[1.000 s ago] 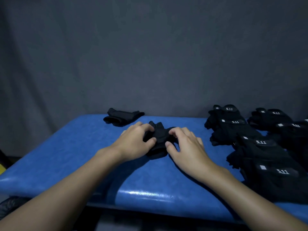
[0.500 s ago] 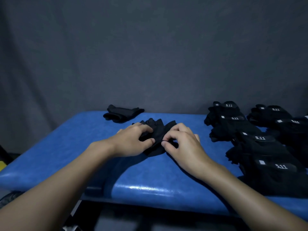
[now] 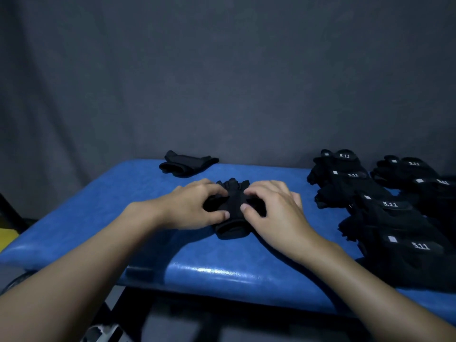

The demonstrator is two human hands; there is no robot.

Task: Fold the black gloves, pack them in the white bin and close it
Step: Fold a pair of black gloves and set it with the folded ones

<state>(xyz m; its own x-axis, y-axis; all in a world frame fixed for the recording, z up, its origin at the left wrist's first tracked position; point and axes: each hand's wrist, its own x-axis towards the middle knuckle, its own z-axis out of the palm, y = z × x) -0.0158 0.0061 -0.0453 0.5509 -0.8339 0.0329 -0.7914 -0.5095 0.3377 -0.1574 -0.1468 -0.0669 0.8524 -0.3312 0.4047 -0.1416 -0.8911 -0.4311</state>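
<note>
Centrally on a blue padded vinyl table (image 3: pixel 118 218), a black fabric glove (image 3: pixel 233 213) lies flat, cuff toward the near edge, fingers toward the far edge. Bare blue surface stretches to its left. A heap of black gloves (image 3: pixel 385 218) bearing white 5.11 labels crowds the right side, and 1 folded black glove (image 3: pixel 187 164) sits at the far edge. The left hand (image 3: pixel 195 208) and right hand (image 3: pixel 274 214) flank the centre glove, each pinching its fabric between thumb and curled fingers.

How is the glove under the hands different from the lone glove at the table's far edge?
The left hand and right hand pinch the near glove; the far glove lies untouched. The near glove's fingers point away from the person; the far glove lies sideways. Both are black, on the blue table.
</note>
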